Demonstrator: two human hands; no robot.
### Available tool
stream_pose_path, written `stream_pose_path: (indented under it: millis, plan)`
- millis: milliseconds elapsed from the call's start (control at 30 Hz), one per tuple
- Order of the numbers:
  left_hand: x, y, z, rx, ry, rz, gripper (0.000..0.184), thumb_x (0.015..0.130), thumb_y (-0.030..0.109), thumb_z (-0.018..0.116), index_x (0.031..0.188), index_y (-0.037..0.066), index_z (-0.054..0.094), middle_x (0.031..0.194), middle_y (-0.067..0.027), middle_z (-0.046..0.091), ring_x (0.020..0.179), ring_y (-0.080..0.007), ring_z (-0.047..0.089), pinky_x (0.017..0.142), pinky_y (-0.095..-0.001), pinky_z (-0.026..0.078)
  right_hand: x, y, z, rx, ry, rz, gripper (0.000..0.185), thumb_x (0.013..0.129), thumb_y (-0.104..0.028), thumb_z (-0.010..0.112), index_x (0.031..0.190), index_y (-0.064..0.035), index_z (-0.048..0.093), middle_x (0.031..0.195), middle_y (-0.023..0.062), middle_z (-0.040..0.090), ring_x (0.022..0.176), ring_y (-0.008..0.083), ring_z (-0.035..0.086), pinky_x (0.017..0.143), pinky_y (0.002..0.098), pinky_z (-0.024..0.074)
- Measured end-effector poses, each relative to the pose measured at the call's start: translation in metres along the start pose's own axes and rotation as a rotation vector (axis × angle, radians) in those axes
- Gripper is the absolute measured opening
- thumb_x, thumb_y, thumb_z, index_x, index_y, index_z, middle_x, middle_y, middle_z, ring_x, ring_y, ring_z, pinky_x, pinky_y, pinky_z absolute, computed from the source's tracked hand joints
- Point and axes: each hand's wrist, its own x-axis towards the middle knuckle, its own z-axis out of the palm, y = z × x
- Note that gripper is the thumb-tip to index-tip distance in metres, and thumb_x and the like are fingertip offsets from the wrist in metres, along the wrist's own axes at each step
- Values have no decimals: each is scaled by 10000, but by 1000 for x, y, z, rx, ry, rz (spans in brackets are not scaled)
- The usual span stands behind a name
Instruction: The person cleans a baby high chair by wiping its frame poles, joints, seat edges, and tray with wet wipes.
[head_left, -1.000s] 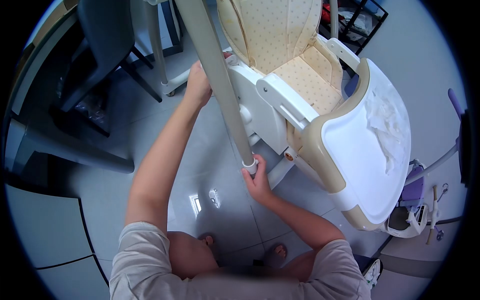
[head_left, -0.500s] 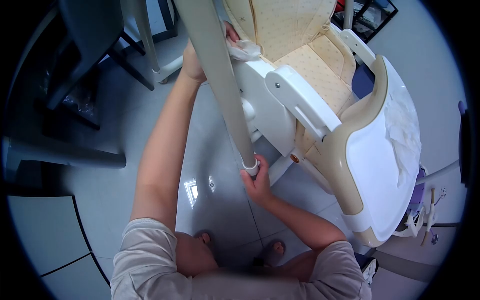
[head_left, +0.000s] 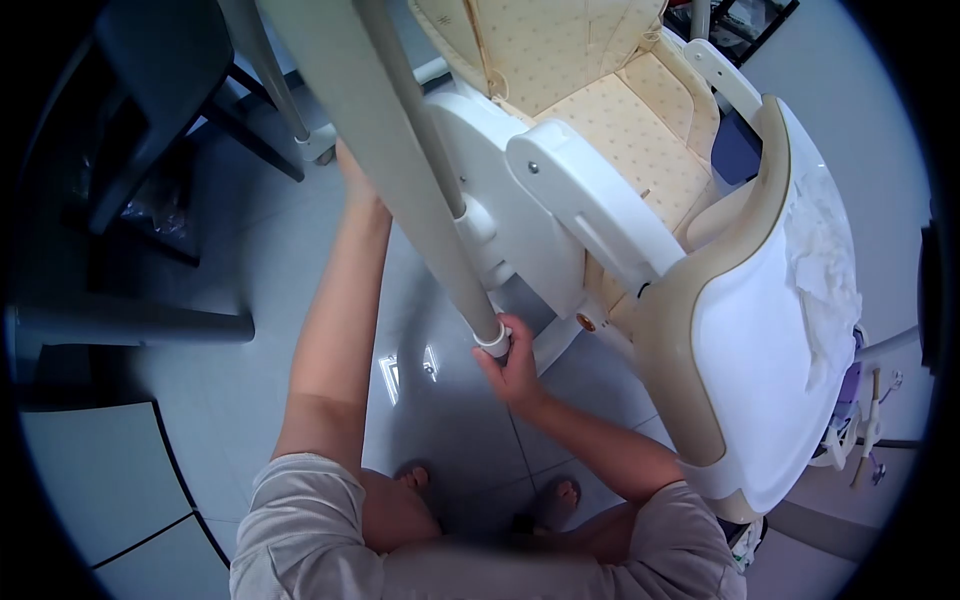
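Note:
A baby high chair with a cream padded seat [head_left: 600, 115] stands tilted in front of me. My right hand [head_left: 513, 372] is closed around the white end cap [head_left: 494, 343] of its long beige leg tube [head_left: 375, 150], thumb on one side and fingers on the other. My left hand [head_left: 354, 176] reaches behind the upper part of this tube. Its fingers are hidden there, so I cannot see what they hold. Crumpled white tissue [head_left: 822, 275] lies on the chair's white tray [head_left: 740, 335]. A white armrest [head_left: 590, 200] joins seat and tray.
A dark chair [head_left: 165, 80] stands at upper left, with a grey furniture leg [head_left: 135, 318] below it. White panels [head_left: 100, 470] are at lower left. Another caster-ended leg [head_left: 318, 142] rests on the tiled floor [head_left: 240, 260]. A purple and white wheeled item [head_left: 850, 415] is at right.
My left hand has moved down and left behind the tube; the white cloth or tissue seen at it earlier is now hidden. My right hand stays on the cap. The view has shifted slightly.

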Motion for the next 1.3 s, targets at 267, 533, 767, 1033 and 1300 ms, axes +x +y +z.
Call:
stream_pose_path:
  millis: [267,533,767,1033,1300]
  plan:
    - [17,70,36,3,-82,193,440,1008,461,442,1160,65,560,1060,-80,629,982,-187,605,861,-356,508,-4,3,12,9,19,-60,560,844,-96,712,1286,-20,375,1169,191,497,1047,304,541,929,390,427]
    - [16,45,42,-6,-130,81,462,1017,380,441,1269,-1,514,1184,-129,613,1082,-210,600,961,-347,472,-3,-4,14,-32,29,-114,565,854,-86,702,1300,-8,362,1171,201,496,1034,310,544,923,399,428]
    - [0,47,41,170,-18,153,600,1015,526,335,1294,29,521,1186,-102,621,1105,-209,581,982,-346,438,-3,-4,19,-82,29,-132,567,867,-83,684,1311,1,341,1163,200,500,1020,296,546,909,389,434]
    - [-3,24,-21,-16,-146,109,636,1001,603,257,1253,108,567,1157,-27,639,1089,-166,562,978,-315,392,-6,-8,34,-107,69,-125,568,852,-71,690,1296,14,346,1137,226,511,989,338,569,876,406,452]
    - [5,12,-20,28,-172,237,493,1021,529,330,1090,128,608,972,15,643,943,-100,577,886,-265,429,-4,-15,35,-107,84,-103,542,861,-72,676,1287,28,356,1131,216,515,999,318,569,882,393,453]
